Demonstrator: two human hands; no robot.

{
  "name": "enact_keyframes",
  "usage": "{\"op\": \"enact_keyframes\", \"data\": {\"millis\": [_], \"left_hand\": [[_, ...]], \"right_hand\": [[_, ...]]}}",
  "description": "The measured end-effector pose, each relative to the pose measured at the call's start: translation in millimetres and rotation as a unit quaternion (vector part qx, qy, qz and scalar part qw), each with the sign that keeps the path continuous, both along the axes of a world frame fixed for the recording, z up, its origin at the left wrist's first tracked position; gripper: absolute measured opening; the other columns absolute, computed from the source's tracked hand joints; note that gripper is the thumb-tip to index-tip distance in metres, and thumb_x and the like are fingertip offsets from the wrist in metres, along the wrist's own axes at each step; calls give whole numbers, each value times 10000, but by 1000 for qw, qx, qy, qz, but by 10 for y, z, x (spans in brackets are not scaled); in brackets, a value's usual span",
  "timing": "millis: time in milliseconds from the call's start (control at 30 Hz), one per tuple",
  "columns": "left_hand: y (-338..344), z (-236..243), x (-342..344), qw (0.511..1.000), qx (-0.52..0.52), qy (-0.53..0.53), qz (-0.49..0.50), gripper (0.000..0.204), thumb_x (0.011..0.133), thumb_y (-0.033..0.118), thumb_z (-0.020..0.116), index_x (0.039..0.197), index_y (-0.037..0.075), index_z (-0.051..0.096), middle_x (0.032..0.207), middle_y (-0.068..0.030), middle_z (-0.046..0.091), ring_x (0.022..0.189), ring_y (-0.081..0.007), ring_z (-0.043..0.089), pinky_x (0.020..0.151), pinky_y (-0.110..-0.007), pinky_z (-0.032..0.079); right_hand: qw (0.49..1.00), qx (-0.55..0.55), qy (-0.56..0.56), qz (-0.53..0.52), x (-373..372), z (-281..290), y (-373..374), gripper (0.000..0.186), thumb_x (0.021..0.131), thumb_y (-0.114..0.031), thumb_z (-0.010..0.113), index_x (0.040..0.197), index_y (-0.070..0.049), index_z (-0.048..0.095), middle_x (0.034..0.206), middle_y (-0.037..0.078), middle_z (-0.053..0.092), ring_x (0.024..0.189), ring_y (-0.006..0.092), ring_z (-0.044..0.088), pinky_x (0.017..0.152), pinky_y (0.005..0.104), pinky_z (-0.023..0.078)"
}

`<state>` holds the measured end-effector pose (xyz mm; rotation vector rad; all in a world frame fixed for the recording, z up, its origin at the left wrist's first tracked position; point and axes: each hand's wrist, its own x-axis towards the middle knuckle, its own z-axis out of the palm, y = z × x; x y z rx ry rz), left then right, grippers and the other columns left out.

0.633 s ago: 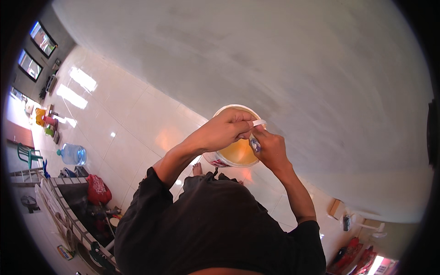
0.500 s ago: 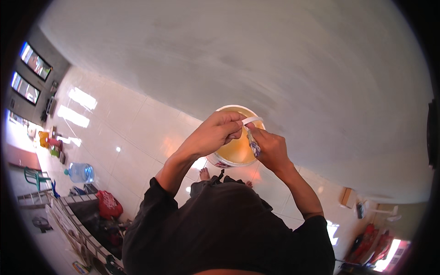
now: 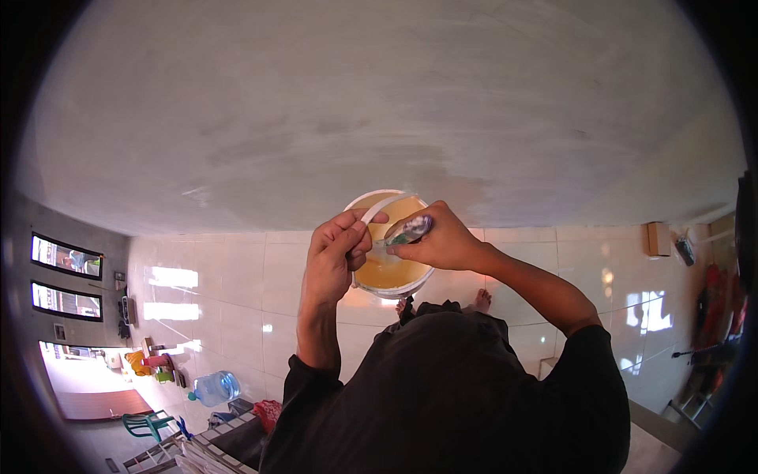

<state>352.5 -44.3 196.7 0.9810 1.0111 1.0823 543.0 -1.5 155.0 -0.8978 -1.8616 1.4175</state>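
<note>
A round white bucket [image 3: 373, 193] with a yellowish inside hangs in front of me, close to the grey wall [image 3: 316, 110]. Its pale strap handle [image 3: 379, 208] arches up, and my left hand [image 3: 341, 243] is closed around that at the bucket's left side. My right hand [image 3: 444, 241] is over the bucket's right rim, its fingers wrapped about what looks like a paintbrush [image 3: 412, 230]. Whitish, green and purple smears cover its handle, which tilts up to the right. The brush's lower end is hidden, and I cannot tell whether it touches the contents.
Glossy pale tiles [image 3: 229, 276] run along the wall's foot, with my bare foot [image 3: 483, 299] on them. A blue water jug [image 3: 215, 389], a green chair [image 3: 148, 425] and a ladder [image 3: 158, 456] are at lower left. A cardboard box [image 3: 658, 239] stands by the wall at right.
My view has turned, so the wall's foot now runs level. My hands have moved apart: the left stays on the strap, while the right has tilted the brush handle over.
</note>
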Motion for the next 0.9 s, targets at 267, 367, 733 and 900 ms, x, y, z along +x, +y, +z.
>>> {"op": "enact_keyframes", "data": {"millis": [267, 367, 733, 900], "left_hand": [[-5, -86, 1, 999, -38, -16, -15, 293, 961, 124, 422, 1103, -66, 595, 645, 57, 388, 512, -11, 264, 442, -172, 196], [-6, -157, -21, 999, -30, -17, -1, 294, 964, 146, 439, 1096, -69, 590, 612, 65, 358, 472, -8, 222, 421, -178, 176], [-16, -153, -16, 999, 21, -39, -11, 285, 963, 149, 448, 1094, -58, 593, 616, 64, 354, 488, -11, 223, 432, -177, 183], [-45, -160, -37, 999, 20, -42, 3, 282, 961, 144, 446, 1091, -54, 598, 616, 63, 360, 488, -11, 227, 433, -178, 188]], "right_hand": [[891, 400, -209, -41, 27, -537, 70, 527, 592, -119, 758, 1095, -69, 610, 926, 100, 662, 745, 253, 654, 592, 355, 519], [877, 439, -170, -94, 74, -355, -65, 367, 625, -86, 704, 976, -50, 604, 790, 83, 622, 682, 246, 642, 544, 354, 506], [999, -23, 31, -27, 12, -264, -99, 284, 735, -151, 736, 949, 15, 650, 812, 111, 700, 645, 168, 670, 620, 290, 529], [991, -120, 62, -1, -1, -272, -57, 279, 741, -143, 730, 963, 5, 651, 843, 126, 703, 663, 155, 674, 629, 277, 529]]}}
